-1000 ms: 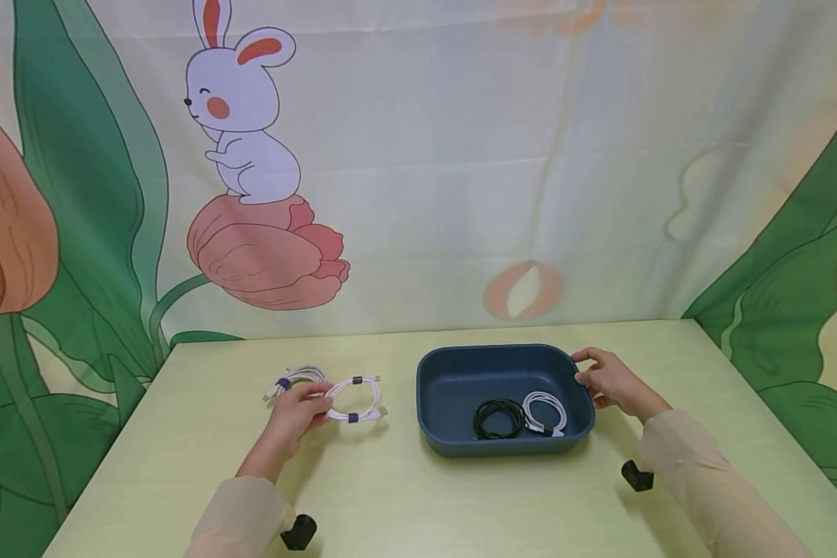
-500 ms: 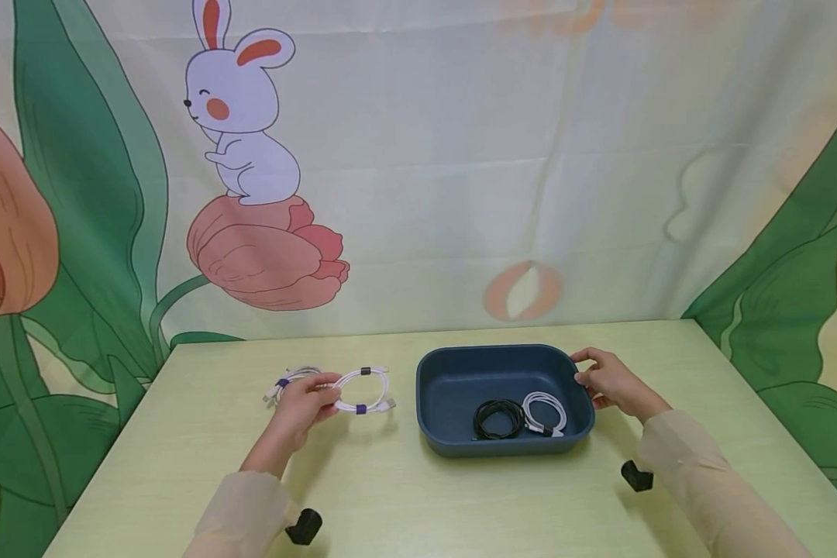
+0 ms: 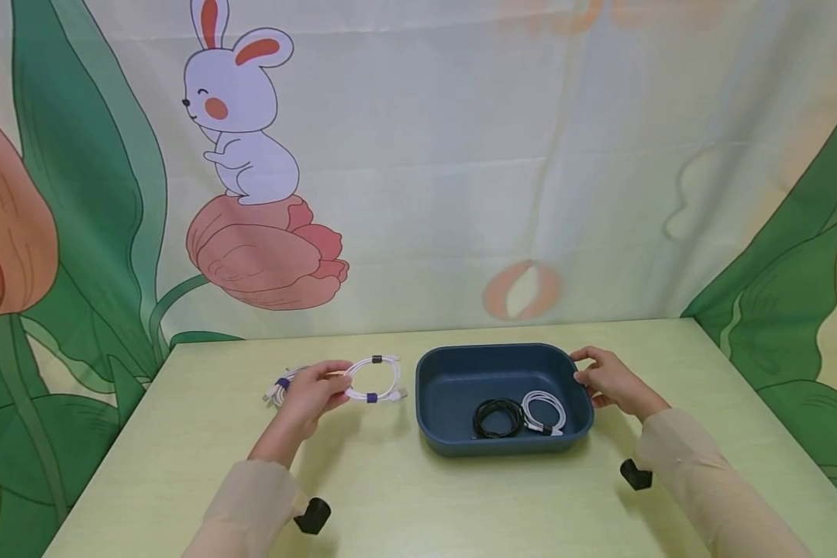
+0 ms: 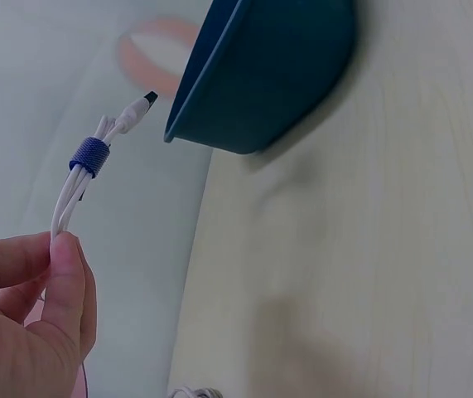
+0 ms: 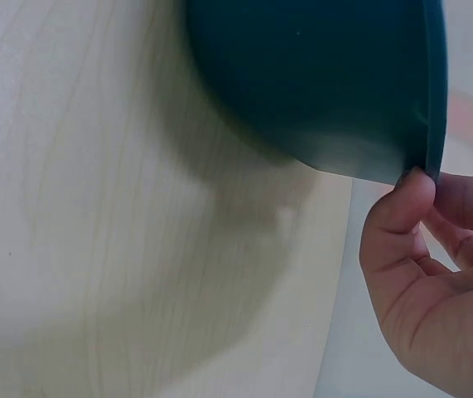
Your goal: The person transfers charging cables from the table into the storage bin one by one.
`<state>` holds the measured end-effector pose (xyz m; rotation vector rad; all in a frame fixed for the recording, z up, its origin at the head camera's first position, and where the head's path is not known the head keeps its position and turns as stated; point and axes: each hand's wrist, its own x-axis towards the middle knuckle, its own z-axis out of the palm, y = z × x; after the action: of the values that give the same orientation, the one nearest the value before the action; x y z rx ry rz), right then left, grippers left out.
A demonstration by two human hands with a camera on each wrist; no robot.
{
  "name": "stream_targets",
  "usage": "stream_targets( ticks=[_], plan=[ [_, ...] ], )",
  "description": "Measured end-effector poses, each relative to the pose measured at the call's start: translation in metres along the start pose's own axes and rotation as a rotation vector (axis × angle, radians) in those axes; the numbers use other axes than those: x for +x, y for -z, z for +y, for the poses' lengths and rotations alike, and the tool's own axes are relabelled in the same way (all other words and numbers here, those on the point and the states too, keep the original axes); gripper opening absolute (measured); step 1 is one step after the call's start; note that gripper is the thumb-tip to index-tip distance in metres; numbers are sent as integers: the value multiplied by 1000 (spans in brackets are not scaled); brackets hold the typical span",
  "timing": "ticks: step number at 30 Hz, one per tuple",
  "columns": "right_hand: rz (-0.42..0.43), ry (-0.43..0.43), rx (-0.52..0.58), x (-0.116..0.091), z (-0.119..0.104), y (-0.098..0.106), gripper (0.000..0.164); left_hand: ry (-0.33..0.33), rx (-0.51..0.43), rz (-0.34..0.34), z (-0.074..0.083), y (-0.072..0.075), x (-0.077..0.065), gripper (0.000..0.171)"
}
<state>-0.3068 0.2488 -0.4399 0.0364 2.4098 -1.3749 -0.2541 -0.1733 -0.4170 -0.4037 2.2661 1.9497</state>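
My left hand (image 3: 315,394) pinches a coiled white USB cable (image 3: 396,378) between thumb and fingers, holding it above the table just left of the bin. In the left wrist view a blue strap (image 4: 89,156) binds the cable near its plug (image 4: 137,113). A dark blue bin (image 3: 460,448) stands on the table; inside lie a black coiled cable (image 3: 479,419) and a white coiled cable (image 3: 562,411). My right hand (image 3: 615,381) grips the bin's right rim, thumb outside, as the right wrist view shows. Behind my left hand lies another white cable bundle (image 3: 277,391), partly hidden.
The pale wooden table (image 3: 390,504) reaches back to a hanging cloth (image 3: 418,194) printed with a rabbit and tulips. A black wrist-worn piece (image 3: 312,516) hangs below the left sleeve, another black piece (image 3: 635,474) below the right.
My left hand has carried the white USB cable right and slightly away from me, closer to the bin's left side. The right hand and bin have stayed in place.
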Motion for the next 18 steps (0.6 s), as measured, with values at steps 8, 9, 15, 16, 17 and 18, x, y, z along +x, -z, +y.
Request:
stream_targets(
  ticks=[8, 9, 15, 16, 17, 18],
  plan=[
    [1, 0, -1, 1, 0, 0, 40, -11, -31, -17, 6, -9, -1, 31],
    [2, -1, -1, 1, 0, 0, 40, -11, -33, -18, 7, -10, -1, 30],
    [5, 0, 0, 1, 0, 0, 40, -22, -55, -25, 10, -18, -1, 29],
    [5, 0, 1, 1, 1, 0, 40, -24, -60, -26, 10, -19, -1, 29],
    [4, 1, 1, 1, 1, 0, 40, -28, -64, -31, 11, -20, -1, 30],
    [4, 1, 1, 1, 1, 0, 40, -28, -70, -31, 12, -22, -1, 29]
  ],
)
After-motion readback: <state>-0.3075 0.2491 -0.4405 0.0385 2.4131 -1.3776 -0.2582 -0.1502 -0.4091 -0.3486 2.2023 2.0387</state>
